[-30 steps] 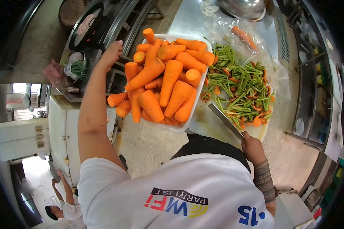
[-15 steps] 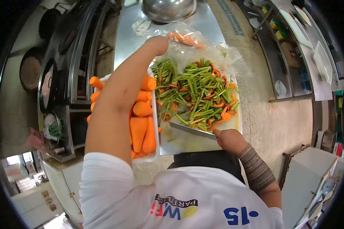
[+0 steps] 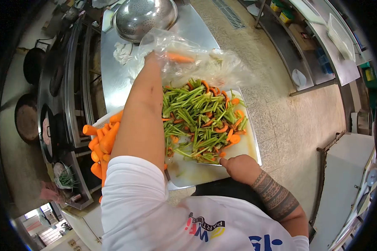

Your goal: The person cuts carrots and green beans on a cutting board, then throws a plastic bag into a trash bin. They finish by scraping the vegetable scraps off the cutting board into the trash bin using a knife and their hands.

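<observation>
My left hand (image 3: 152,57) is at the near left side of a clear plastic bag (image 3: 213,69), partly behind its film, and its fingers are hidden. An orange carrot (image 3: 180,57) shows inside the bag. My right hand (image 3: 241,168) is wrapped round the handle of a knife, whose blade (image 3: 203,162) is mostly covered by green carrot tops (image 3: 201,108). These cut tops lie heaped with orange trimmings on a white cutting board (image 3: 192,178). Left of the board, partly behind my left arm, peeled carrots (image 3: 109,140) are piled in a white tub (image 3: 109,116).
A steel colander (image 3: 144,19) and a crumpled white cloth (image 3: 122,52) rest on the metal table (image 3: 113,81). Pans (image 3: 27,117) stand on the left. Shelving (image 3: 314,71) and a white chest (image 3: 347,167) are on the right.
My left hand has moved into the plastic bag's film, and the bag has shifted. The knife blade has slid under the carrot tops. The whole view has turned somewhat.
</observation>
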### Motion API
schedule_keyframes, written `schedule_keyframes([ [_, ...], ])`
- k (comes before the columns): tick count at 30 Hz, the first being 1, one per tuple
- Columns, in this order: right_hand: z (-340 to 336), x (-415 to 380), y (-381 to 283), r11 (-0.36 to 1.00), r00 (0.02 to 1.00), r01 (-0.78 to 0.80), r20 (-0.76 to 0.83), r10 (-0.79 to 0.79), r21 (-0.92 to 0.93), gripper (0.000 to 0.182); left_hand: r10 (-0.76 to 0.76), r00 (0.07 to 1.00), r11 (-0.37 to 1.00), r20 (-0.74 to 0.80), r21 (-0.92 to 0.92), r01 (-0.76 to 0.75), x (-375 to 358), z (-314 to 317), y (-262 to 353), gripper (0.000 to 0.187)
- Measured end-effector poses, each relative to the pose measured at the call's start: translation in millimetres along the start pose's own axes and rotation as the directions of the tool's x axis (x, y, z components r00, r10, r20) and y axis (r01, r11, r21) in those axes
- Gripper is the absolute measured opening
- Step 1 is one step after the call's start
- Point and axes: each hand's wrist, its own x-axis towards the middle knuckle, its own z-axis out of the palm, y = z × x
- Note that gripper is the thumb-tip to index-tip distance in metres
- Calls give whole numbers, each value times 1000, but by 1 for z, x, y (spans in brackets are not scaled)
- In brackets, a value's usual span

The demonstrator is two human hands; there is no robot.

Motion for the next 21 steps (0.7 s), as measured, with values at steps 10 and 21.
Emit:
schedule_keyframes([
  [10, 2, 0, -6, 999, 999, 25, -44, -26, -20, 23, 115, 993, 990, 27, 80, -116, 35, 5, -43, 66],
  [21, 26, -4, -10, 985, 977, 73, -185, -103, -159, 16, 135, 970, 946, 203, 266, -188, -179, -207, 51, 58],
])
